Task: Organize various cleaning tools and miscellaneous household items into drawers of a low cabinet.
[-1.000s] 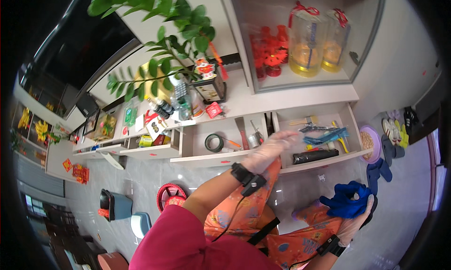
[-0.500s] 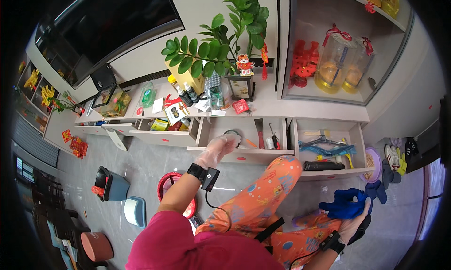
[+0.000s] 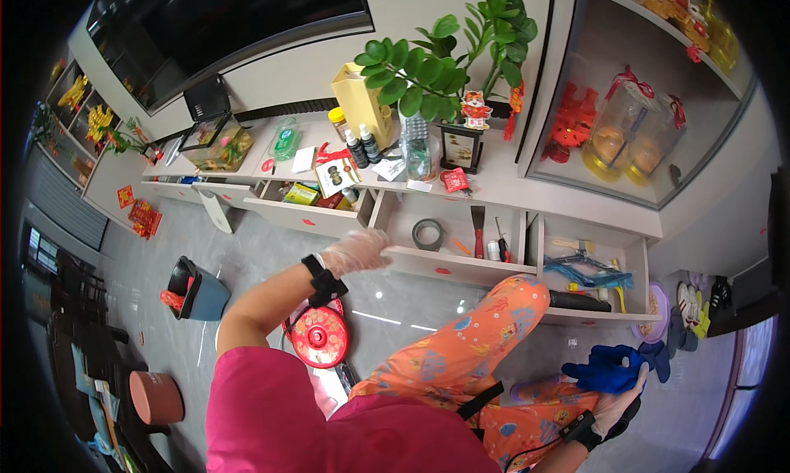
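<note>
My left hand (image 3: 360, 252), in a thin clear plastic glove, is at the left front corner of an open middle drawer (image 3: 440, 267). Its fingers are stretched out and nothing shows in them. Inside that drawer lie a grey roll of tape (image 3: 427, 234), a red-handled scraper (image 3: 478, 233), an orange stick (image 3: 461, 246), a small white bottle (image 3: 493, 250) and a screwdriver (image 3: 503, 244). At the lower right, my right hand (image 3: 617, 403) grips a blue fabric work glove (image 3: 605, 368), held beside my knee.
The right drawer (image 3: 605, 315) stands open with a brush, blue plastic and a black roll (image 3: 578, 301). Another open drawer (image 3: 309, 220) holds boxes. On the floor are a blue-grey bin (image 3: 206, 296), a red round lidded box (image 3: 318, 336) and a pink stool (image 3: 156, 396).
My left hand has let go of the tape roll and moved left and out to the drawer's front corner. The view has shifted; my right hand still holds the blue glove.
</note>
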`<state>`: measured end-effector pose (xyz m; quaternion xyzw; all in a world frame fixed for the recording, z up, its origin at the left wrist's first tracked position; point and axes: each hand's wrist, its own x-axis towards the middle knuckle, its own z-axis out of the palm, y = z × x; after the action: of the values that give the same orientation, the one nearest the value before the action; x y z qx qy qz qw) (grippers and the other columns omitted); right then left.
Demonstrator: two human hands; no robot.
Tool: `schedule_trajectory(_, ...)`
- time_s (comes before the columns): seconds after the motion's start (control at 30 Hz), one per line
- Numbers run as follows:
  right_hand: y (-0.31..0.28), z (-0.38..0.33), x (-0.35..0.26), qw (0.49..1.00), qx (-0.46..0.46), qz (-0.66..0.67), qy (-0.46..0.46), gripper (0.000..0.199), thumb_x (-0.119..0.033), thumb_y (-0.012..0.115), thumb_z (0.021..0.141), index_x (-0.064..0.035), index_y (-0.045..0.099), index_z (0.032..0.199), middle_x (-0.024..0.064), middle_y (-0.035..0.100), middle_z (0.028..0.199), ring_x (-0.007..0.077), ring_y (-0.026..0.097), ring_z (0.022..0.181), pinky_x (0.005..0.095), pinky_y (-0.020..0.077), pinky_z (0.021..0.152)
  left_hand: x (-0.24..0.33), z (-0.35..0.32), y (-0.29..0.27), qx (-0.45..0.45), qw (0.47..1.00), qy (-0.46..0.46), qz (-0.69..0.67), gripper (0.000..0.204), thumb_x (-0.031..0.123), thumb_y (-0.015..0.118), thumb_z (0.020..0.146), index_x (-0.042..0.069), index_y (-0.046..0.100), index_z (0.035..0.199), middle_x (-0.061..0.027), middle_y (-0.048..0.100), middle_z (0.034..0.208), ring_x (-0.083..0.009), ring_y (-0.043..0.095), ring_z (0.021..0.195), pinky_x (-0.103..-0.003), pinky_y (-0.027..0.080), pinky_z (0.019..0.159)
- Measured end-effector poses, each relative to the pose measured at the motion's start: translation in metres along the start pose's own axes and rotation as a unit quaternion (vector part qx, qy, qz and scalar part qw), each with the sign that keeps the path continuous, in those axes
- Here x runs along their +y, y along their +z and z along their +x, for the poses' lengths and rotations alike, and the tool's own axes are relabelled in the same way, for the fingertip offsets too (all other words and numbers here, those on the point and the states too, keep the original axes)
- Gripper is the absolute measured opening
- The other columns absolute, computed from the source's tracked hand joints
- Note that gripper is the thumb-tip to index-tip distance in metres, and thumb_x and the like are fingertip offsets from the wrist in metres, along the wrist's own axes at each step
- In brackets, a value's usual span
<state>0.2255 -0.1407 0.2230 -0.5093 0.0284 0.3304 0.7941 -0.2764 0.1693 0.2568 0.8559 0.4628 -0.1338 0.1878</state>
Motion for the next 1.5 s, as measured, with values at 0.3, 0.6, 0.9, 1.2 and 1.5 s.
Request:
schedule_trajectory(0.3,0.009,-0.002,0.004,0.997,-0.072,0.011,0.002,0.036,-0.041,0.054,0.092,-0.0088,0.056,0.106,0.0035,0.058,0.092,0.0194,0.058,0.092,0.0384,0.0504,0.085,0.057,-0.028,0.094,-0.128,0.974,0.094,-0.162,0.054,0.037,0.056,0.090,0.002,0.049,0.131,-0.0217,0.056,0.123,-0.0353,0.051,0.117,-0.040,0.040,0.100)
schedule_trajectory(0.6,0.021,-0.019,0.001,0.993,-0.121,-0.013,-0.009,0.039,-0.034,0.052,0.090,-0.0058,0.052,0.116,0.0073,0.060,0.105,0.0258,0.056,0.102,0.0446,0.0483,0.089,0.100,-0.049,0.089,-0.021,0.958,0.120,-0.260,0.048,0.033,0.052,0.093,0.004,0.050,0.131,-0.0204,0.057,0.121,-0.0343,0.053,0.114,-0.040,0.041,0.098)
schedule_trajectory(0.9,0.127,-0.105,-0.013,0.989,-0.117,-0.020,-0.085,0.062,-0.034,0.053,0.085,0.0030,0.039,0.133,0.0154,0.054,0.124,0.0295,0.053,0.116,0.0452,0.0435,0.099,0.171,-0.050,0.055,0.209,0.849,0.288,-0.391,0.080,0.028,0.069,0.083,0.008,0.024,0.147,-0.0213,0.035,0.144,-0.0357,0.042,0.127,-0.041,0.036,0.105)
schedule_trajectory(1.2,0.195,-0.158,0.056,0.922,-0.361,-0.105,0.087,0.062,-0.028,0.052,0.078,0.0022,0.043,0.131,0.0132,0.057,0.119,0.0251,0.054,0.113,0.0389,0.0418,0.100,0.167,-0.040,0.078,0.275,0.824,0.223,-0.442,0.060,0.007,0.066,0.076,0.010,0.047,0.133,-0.0152,0.044,0.138,-0.0302,0.047,0.123,-0.039,0.040,0.102)
schedule_trajectory(1.5,0.204,-0.148,0.120,0.860,-0.352,-0.338,0.149,0.060,-0.018,0.062,0.078,0.0018,0.045,0.132,0.0113,0.053,0.127,0.0228,0.052,0.116,0.0367,0.0376,0.103,0.102,-0.094,0.114,0.114,0.684,-0.050,-0.719,0.053,-0.001,0.054,0.086,0.012,0.045,0.136,-0.0089,0.056,0.124,-0.0176,0.052,0.116,-0.031,0.043,0.096)
